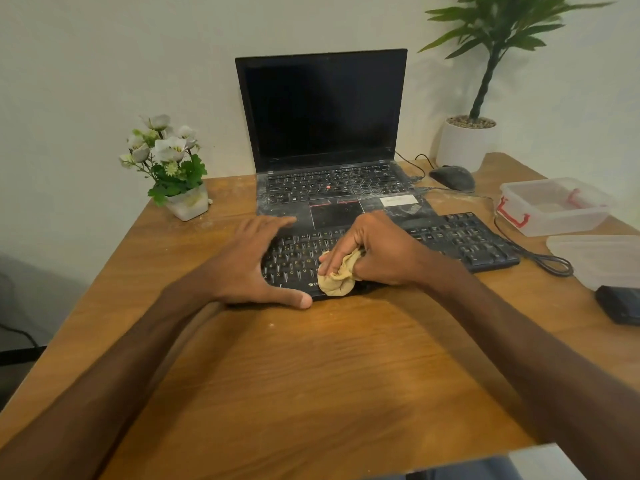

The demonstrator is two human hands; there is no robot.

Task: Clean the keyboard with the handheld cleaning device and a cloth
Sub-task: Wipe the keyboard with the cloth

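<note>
Tan cloth (337, 277): bunched into a wad and pressed onto the lower middle keys of the keyboard (460, 237), close to its front edge.
Right hand (377, 251): I see its fingers curled round the tan cloth in a firm grip, with the fingertips bearing down on top of the wad.
Left hand (252, 265): spread almost flat over the keyboard's left end, holding nothing. The thumb lies along the front edge, so I read it as bracing the board.
Keyboard position: black and wired, it lies on the wooden desk (311, 375) just in front of the laptop (325, 112) and partly under both hands.
Done so far: I judge the cloth stage is under way. The keys near the wad look darker and cleaner than the rest.
Left to do: pale specks show on the right-hand key block, so that side needs wiping. The laptop's own deck is heavily dusted, though that may lie outside the job.
Handheld device: I cannot pick it out for certain. A dark object (620, 304) at the desk's right edge may be it, but it is cut off by the frame.
Risk: dust pushed between the keys rather than lifted off.
</note>
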